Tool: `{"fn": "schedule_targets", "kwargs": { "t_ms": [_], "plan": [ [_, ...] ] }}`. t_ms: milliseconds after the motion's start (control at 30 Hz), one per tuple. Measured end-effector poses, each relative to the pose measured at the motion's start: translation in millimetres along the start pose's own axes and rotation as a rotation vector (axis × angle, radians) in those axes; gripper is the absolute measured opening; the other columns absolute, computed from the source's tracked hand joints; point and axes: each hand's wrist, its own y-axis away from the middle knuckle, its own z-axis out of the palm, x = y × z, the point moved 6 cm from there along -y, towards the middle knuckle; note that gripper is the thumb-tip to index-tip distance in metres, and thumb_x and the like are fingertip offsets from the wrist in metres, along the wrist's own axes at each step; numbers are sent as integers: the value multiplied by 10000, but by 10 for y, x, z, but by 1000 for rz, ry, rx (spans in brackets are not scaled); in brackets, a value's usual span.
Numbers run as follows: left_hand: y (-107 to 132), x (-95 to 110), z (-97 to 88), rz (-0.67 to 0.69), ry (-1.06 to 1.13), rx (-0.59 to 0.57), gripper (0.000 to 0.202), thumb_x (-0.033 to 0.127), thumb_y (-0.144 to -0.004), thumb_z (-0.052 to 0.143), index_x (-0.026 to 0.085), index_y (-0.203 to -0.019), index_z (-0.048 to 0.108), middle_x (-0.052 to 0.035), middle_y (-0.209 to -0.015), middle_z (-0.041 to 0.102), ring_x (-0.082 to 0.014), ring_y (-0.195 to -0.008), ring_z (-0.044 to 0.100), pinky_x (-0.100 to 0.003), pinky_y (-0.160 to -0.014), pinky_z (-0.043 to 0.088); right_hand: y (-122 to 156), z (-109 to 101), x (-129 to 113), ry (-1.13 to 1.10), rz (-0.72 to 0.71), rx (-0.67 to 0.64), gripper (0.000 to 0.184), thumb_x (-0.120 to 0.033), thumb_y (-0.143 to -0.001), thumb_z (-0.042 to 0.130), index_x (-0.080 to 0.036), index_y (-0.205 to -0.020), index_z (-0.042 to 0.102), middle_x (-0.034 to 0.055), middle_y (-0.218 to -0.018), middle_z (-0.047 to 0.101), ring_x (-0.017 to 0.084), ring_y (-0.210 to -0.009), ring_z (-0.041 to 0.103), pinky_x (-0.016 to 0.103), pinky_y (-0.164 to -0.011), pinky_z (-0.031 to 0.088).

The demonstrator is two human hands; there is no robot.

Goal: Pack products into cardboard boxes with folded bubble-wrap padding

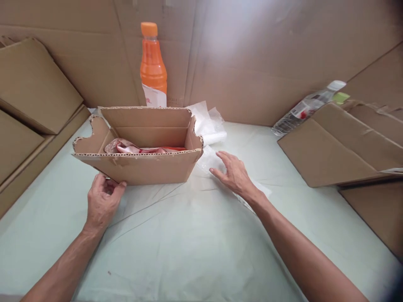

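I see my left arm point(59, 264) slant up toward the far edge of the table point(176, 251), and my left hand point(102, 205) has its fingers bent and its thumb a little way off from them. My right arm point(292, 235) leans in to the left, with its wrist point(253, 197) almost straight. My right hand point(234, 174) is loose, its fingers pointing left and its thumb apart from them.
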Motion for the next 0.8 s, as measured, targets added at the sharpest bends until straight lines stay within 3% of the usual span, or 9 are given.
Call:
{"fn": "schedule_targets", "kwargs": {
  "t_ms": [167,267,333,400,467,567,667,800],
  "plan": [
    [-4,-78,0,14,21,-14,261,422,-779,724,234,-880,574,10,-780,582,-177,-690,573,-328,-660,498,104,-159,599,346,29,-97,320,-333,-956,491,-177,-1033,760,141,-1122,745,339,-1148,623,526,-999,449],
    [-11,-114,1,-19,22,-9,290,441,-749,727,229,-886,584,18,-763,590,-166,-682,576,-307,-646,495,191,-480,830,470,119,-25,304,-328,-895,552,-163,-1029,770,168,-1175,731,378,-1153,613,541,-957,450],
    [-18,-129,-4,-52,11,2,328,461,-710,736,223,-882,590,25,-745,594,-156,-672,572,-289,-637,485,149,-645,789,438,113,58,351,-375,-883,588,-177,-1117,758,168,-1289,689,381,-1188,602,538,-960,455],
    [-26,-130,-12,-78,9,16,351,469,-676,743,220,-868,587,29,-718,594,-150,-649,563,-279,-620,476,-5,-682,581,331,30,109,368,-405,-912,579,-199,-1169,744,142,-1337,669,352,-1224,594,516,-1002,453],
    [-35,-118,-17,-93,17,18,351,458,-656,748,221,-855,583,30,-701,603,-150,-633,567,-277,-613,481,-252,-599,311,229,-50,94,349,-371,-941,551,-203,-1181,741,121,-1349,666,319,-1254,584,485,-1047,445],
    [-49,-92,-23,-100,28,5,332,431,-645,750,222,-843,585,20,-701,628,-162,-636,596,-284,-619,505,-660,-368,54,187,-55,-42,370,-244,-925,537,-192,-1245,714,111,-1413,634,307,-1330,540,464,-1072,436],
    [-58,-93,-43,-110,19,8,323,419,-637,749,220,-844,599,14,-702,644,-167,-641,615,-283,-618,515,-878,-202,55,210,-25,-159,500,-117,-856,526,-187,-1332,664,101,-1452,616,310,-1368,516,468,-1060,434],
    [-57,-111,-47,-128,23,0,322,420,-638,754,218,-841,605,16,-705,650,-155,-644,615,-265,-620,513,-808,-90,183,255,-43,-239,536,-99,-795,594,-177,-1320,670,113,-1425,637,321,-1344,537,461,-1048,415]
  ]
}}
